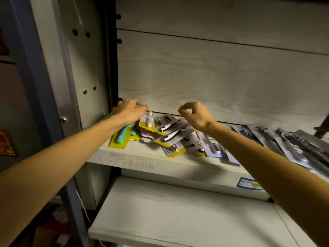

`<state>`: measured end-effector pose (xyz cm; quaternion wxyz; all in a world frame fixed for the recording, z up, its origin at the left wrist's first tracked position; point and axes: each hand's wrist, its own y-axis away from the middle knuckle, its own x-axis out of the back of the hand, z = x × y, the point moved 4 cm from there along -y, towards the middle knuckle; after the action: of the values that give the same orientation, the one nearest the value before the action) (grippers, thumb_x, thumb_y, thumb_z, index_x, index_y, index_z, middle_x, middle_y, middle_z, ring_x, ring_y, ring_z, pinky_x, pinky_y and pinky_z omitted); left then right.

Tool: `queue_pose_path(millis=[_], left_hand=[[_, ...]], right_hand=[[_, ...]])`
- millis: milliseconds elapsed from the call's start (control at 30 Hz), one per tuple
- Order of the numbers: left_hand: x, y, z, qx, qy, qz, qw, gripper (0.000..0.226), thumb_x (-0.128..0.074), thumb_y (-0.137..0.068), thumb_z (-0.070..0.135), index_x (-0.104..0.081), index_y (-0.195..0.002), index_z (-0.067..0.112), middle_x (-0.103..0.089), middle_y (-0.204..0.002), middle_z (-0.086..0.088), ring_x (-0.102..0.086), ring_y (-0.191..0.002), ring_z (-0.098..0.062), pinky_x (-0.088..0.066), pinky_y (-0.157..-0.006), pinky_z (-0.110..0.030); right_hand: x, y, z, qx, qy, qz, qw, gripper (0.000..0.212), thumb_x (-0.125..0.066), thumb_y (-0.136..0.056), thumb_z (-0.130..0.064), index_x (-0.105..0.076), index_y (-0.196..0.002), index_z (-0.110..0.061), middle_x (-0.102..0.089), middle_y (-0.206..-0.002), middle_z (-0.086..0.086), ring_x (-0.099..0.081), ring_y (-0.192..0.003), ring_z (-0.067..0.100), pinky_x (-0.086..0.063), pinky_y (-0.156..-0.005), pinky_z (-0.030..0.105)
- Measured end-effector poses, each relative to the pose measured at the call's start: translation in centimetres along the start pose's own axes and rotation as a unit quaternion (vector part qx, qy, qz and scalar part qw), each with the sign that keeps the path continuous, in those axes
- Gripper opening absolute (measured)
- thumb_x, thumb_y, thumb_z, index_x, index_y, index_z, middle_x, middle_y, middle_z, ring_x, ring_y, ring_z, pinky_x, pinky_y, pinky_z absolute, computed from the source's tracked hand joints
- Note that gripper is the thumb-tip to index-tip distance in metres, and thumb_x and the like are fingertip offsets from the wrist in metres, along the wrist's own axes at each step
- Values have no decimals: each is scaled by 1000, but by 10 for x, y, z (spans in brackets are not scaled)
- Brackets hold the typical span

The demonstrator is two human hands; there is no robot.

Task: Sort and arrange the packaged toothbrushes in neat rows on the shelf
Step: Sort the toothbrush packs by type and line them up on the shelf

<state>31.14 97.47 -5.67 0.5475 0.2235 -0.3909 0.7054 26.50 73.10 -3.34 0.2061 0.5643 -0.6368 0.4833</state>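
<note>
Bare lower shelf (178, 211) sits nearest. Above it, packs (169, 134) lie jumbled on the upper shelf (142, 160) — no rows yet. Left hand (129, 111) reaches over them, fingers loosely extended; right hand (195, 114) hovers, thumb and forefinger pinched — seemingly on nothing.

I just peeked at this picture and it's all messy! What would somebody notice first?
Probably the two bare hands reaching in over the pale wooden shelf: the left hand above the yellow card pack with a turquoise toothbrush, the right hand with curled fingers, holding nothing visible. Next comes the untidy heap of yellow-edged toothbrush packs between them, overlapping at angles. A blurry row of grey packs runs off to the right.
</note>
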Motion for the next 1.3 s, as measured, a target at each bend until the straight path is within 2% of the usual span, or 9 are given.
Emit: queue_pose_path(millis=[100,233,467,567,800,933,1067,1200,1300], left_hand=[[3,17,25,-21,-31,13,999,37,-56,-92,54,-69,-116,29,-63,-132,-5,-50,-129,-31,-37,-104,-37],[8,50,74,-61,-49,32,996,28,-56,-93,48,-70,-110,31,-63,-132,-7,-49,-129,-34,-36,-105,-40],[-25,161,179,-173,-95,-14,980,40,-49,-96,52,-66,-120,25,-59,-135,-10,-48,-128,-36,-32,-108,-44],[-56,217,211,-236,-154,-39,959,45,-47,-97,55,-61,-124,22,-54,-137,-10,-45,-130,-32,-30,-111,-44],[-117,296,294,-365,-171,-69,913,46,-48,-96,52,-57,-125,18,-52,-135,-8,-47,-126,-30,-36,-105,-44],[-165,333,350,-438,-157,-106,879,46,-48,-97,49,-53,-132,19,-54,-136,-5,-56,-119,-30,-47,-90,-41],[-210,370,419,-539,-101,-106,830,36,-50,-97,41,-58,-126,21,-63,-122,-3,-63,-101,-26,-50,-81,-37],[-247,403,488,-613,-49,-129,778,17,-51,-96,35,-59,-104,22,-63,-95,2,-62,-81,-19,-55,-73,-38],[-273,413,535,-632,-45,-128,763,33,-52,-96,37,-59,-123,19,-66,-108,-1,-64,-87,-19,-56,-79,-38]], right_hand=[[24,20,19,0,42,15,999,32,-50,-101,-35,-72,-113,-15,-70,-120,8,-60,-114,29,-48,-97,40],[62,69,55,-31,114,26,993,50,-34,-104,-49,-61,-132,-17,-52,-145,7,-32,-144,31,-25,-118,48],[134,200,119,-129,150,25,980,73,-25,-98,-66,-34,-153,-19,-33,-159,11,-19,-148,35,-22,-118,51],[153,254,142,-135,186,8,973,76,-26,-96,-70,-35,-152,-18,-29,-160,12,-16,-149,35,-21,-119,52],[201,346,186,-84,170,56,980,60,-43,-100,-55,-43,-147,-19,-43,-151,9,-32,-140,30,-32,-113,46],[240,393,224,-70,163,96,979,37,-54,-99,-40,-56,-133,-25,-56,-136,2,-57,-114,20,-52,-92,37],[295,430,286,-111,177,110,972,23,-58,-98,-27,-65,-119,-20,-68,-115,1,-66,-97,19,-56,-80,31],[352,450,344,-192,212,113,952,24,-57,-97,-24,-68,-118,-17,-72,-113,2,-68,-91,20,-57,-80,35],[380,461,380,-219,239,137,936,21,-58,-94,-22,-71,-111,-18,-74,-109,2,-68,-90,22,-53,-75,31]])
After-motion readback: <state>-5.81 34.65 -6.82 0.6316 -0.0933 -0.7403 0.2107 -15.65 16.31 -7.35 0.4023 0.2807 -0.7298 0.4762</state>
